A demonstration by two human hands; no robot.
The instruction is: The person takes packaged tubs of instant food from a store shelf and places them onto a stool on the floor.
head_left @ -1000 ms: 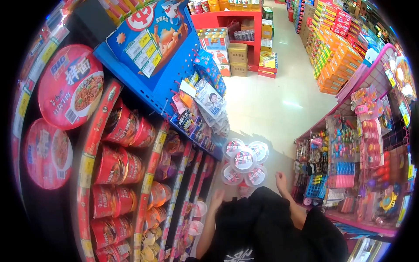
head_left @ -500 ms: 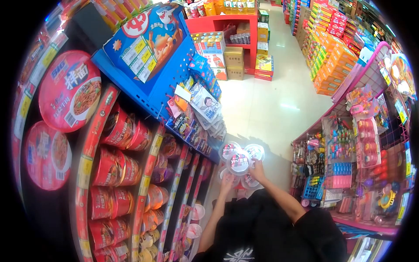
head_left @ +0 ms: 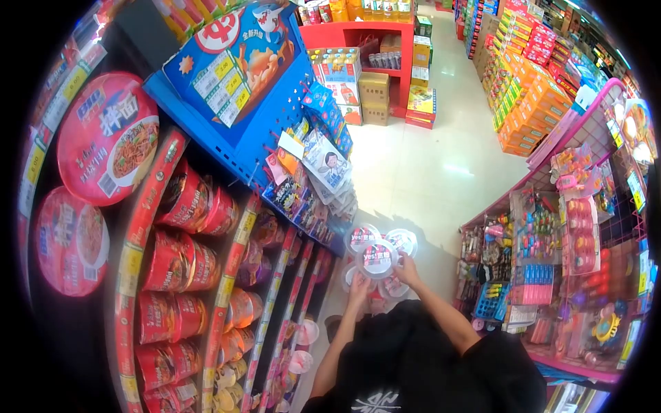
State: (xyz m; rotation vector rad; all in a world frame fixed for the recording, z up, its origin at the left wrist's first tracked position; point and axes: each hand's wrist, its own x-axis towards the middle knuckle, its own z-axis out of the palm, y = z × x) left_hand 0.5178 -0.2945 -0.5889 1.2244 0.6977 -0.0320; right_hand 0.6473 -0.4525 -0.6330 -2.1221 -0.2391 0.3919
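Holding, as far as can be seen, a round, clear-rimmed plastic tub with a white, red and black printed lid [head_left: 376, 258] between both hands, at opposite sides of the rim. With the left hand [head_left: 357, 289], gripping at the lower-left edge, fingers partly closed to the rim's width; with the right hand [head_left: 407, 271], likewise at the right edge. Fingertips partly hidden under the rim; cannot tell how firm the pinch.

Probably light, with thin, fairly stiff walls, smooth enough to slip and apt to dent or crack if squeezed. Best held low on opposite sides, clear of the lid's lip.

Pointing lid up toward the camera, print running left to right. No long axis across the round face; depth hidden below.

Above and overlapping a cluster of similar clear-rimmed tubs [head_left: 362, 235], over the pale glossy floor [head_left: 406, 165]. Farther left, red noodle tubs on shelves [head_left: 171, 261]; to the right, a pink-framed wire rack [head_left: 564, 365] of small packaged goods.
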